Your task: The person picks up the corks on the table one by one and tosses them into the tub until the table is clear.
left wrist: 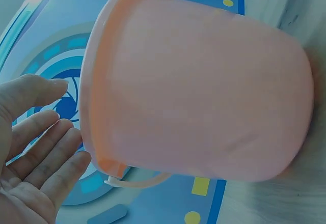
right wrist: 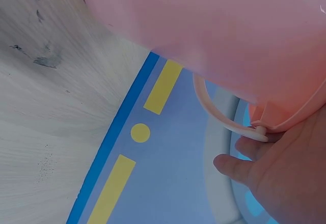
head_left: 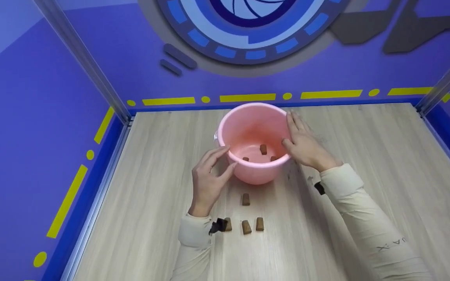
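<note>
A pink bucket [head_left: 254, 173] with a pale handle [right wrist: 224, 122] stands on the wooden table, its mouth facing up. Inside it lie three small brown tapered corks, one of them [head_left: 263, 149] in plain sight and two partly hidden by the front rim. My right hand [head_left: 307, 146] grips the bucket's right rim, thumb over the inner side and fingers along the outside near the handle joint. At the left front rim, my left hand [head_left: 209, 179] has its fingers spread and loosely bent, fingertips right at the edge. In the left wrist view its palm [left wrist: 30, 183] faces the bucket.
Several more brown corks are on the table in front of the bucket: a single cork [head_left: 246, 199] nearer it and a row with a middle cork [head_left: 246, 227] closer to me. A purple back wall [head_left: 104, 66] rises behind the table [head_left: 150, 218], with a side wall [head_left: 25, 136] at left.
</note>
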{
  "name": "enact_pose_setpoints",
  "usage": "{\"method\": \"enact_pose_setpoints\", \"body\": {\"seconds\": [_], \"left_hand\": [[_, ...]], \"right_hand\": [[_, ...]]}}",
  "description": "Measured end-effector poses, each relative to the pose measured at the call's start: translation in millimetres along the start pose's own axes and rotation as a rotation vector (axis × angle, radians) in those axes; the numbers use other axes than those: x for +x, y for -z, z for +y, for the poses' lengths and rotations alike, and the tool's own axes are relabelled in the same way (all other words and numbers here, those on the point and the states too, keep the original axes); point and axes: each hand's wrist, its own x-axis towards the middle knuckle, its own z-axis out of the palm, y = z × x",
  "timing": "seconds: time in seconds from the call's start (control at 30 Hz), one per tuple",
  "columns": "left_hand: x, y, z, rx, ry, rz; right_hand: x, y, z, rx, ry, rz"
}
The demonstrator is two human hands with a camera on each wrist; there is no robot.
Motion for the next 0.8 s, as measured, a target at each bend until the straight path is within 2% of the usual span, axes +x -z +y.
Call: {"method": "enact_pose_setpoints", "body": {"seconds": [0.27, 0.47, 0.6, 0.8], "left_hand": [[-5.4, 3.6, -3.5, 0.002, -0.047, 0.001], [-16.4, 6.4, -12.8, 0.019, -0.061, -0.01], [-25.1, 6.8, -20.7, 0.038, -0.045, -0.056], [-35.4, 4.0, -27.9, 0.103, -0.035, -0.164]], "right_hand": [[-1, 1.1, 0, 0.015, -0.002, 0.0], [0, 1.8, -1, 0.007, 0.0, -0.002], [0, 1.2, -1, 0.001, 0.003, -0.001], [1, 0.4, 0, -0.001, 0.0, -0.002]]}}
